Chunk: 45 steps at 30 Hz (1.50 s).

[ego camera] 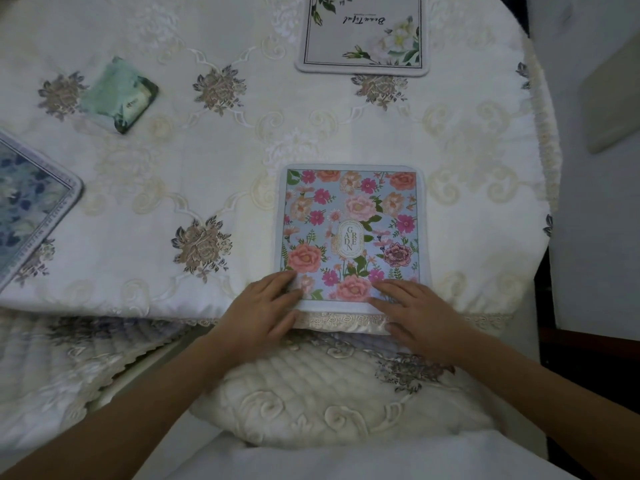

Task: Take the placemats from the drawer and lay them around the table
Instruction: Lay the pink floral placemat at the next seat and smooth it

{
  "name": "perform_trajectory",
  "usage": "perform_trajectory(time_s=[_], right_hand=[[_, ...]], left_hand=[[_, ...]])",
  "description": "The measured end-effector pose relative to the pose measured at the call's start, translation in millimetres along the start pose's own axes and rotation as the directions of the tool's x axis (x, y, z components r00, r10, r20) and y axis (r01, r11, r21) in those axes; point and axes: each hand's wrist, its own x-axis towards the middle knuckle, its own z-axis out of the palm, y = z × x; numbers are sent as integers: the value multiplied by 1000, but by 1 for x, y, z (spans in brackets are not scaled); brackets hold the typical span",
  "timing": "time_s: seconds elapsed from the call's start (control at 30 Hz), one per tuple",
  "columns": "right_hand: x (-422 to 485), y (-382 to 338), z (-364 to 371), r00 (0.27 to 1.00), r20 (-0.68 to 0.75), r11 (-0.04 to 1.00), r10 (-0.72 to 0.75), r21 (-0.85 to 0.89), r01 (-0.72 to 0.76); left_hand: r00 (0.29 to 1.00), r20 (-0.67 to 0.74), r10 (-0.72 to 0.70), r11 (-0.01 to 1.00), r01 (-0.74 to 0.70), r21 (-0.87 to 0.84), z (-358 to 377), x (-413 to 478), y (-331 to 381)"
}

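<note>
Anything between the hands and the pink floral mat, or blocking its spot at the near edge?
Nothing visible. The left hand and right hand lie flat on the near edge of the pink floral placemat, which already rests on the tablecloth. The green packet and the other two placemats lie well away.

Blue placemat [31, 202] — white placemat [363, 32] — cut off by edges.

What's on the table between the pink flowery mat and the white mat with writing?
Nothing but tablecloth lies between the pink flowery mat and the white mat, as the head view shows.
</note>
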Motion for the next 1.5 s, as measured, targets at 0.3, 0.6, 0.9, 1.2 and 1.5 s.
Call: perform_trajectory(time_s=[0.3,0.6,0.9,1.2,1.5], right_hand=[[18,-38,13,998,-54,999,-31,30,33],[-39,15,8,995,-54,996,79,45,-77],[-43,11,8,982,-109,983,153,117,-140],[-46,0,17,957,-134,956,259,180,-233],[-28,22,9,929,-149,935,338,169,-313]], left_hand=[[995,20,99,995,-98,-12,19,12,59],[991,38,-128,991,130,-44,-4,-17,19],[984,51,-168,984,170,-43,-7,-17,26],[966,78,-248,968,250,-15,-2,-16,25],[965,18,-261,965,261,-32,-7,4,18]])
